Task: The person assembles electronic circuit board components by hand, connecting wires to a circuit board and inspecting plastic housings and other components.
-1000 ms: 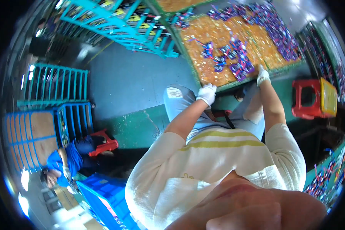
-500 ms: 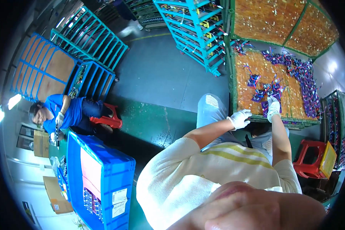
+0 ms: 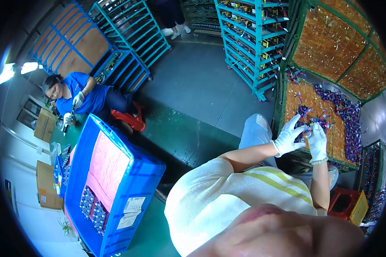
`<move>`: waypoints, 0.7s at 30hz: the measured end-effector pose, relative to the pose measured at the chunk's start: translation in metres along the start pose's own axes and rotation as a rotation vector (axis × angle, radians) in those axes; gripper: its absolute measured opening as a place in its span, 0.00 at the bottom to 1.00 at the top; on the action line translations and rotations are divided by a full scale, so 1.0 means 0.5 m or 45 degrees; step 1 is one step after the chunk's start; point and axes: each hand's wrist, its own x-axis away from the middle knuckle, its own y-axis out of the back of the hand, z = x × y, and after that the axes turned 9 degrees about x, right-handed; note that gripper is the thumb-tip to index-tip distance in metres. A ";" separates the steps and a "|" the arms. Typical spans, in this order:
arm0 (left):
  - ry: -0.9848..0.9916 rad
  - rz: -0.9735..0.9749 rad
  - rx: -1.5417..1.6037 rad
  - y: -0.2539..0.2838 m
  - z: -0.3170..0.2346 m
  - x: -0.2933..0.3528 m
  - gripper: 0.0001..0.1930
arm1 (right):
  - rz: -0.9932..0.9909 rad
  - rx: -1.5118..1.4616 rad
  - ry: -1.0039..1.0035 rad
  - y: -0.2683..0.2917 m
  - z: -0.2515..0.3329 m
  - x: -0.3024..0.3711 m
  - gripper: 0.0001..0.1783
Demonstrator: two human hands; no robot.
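Your white-gloved left hand (image 3: 288, 138) and right hand (image 3: 316, 139) meet over the green-framed tray with an orange pegboard bed (image 3: 292, 95) on the right, together pinching a small bundle of blue and red wired parts (image 3: 308, 125) between the fingertips. The bundle sits directly between both hands, just above the tray. Its wires could snag on the neighbouring purple-blue wire clusters (image 3: 349, 122) and drag them loose if you pull sharply.
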 end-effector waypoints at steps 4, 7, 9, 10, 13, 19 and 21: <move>-0.142 -0.029 0.055 0.040 0.004 -0.014 0.29 | 0.163 0.034 0.035 -0.038 0.032 0.024 0.10; -0.174 0.049 0.189 0.067 0.001 -0.023 0.22 | 0.387 0.066 0.039 -0.037 0.042 0.029 0.12; -0.125 0.049 0.196 0.085 -0.012 -0.025 0.23 | 0.439 -0.281 -0.108 -0.055 0.052 0.042 0.26; -0.158 -0.008 0.132 0.098 -0.010 -0.022 0.22 | 0.397 -0.324 -0.281 -0.081 0.074 0.052 0.29; -0.291 -0.057 0.033 0.142 -0.030 -0.026 0.21 | 0.390 -0.593 -0.552 -0.097 0.071 0.042 0.37; -0.278 -0.049 -0.429 0.193 -0.076 -0.037 0.19 | 0.665 -0.359 -0.495 -0.031 0.011 -0.004 0.26; -0.241 -0.052 -0.463 0.210 -0.091 -0.041 0.19 | 0.759 -0.708 -0.616 -0.041 0.042 0.003 0.34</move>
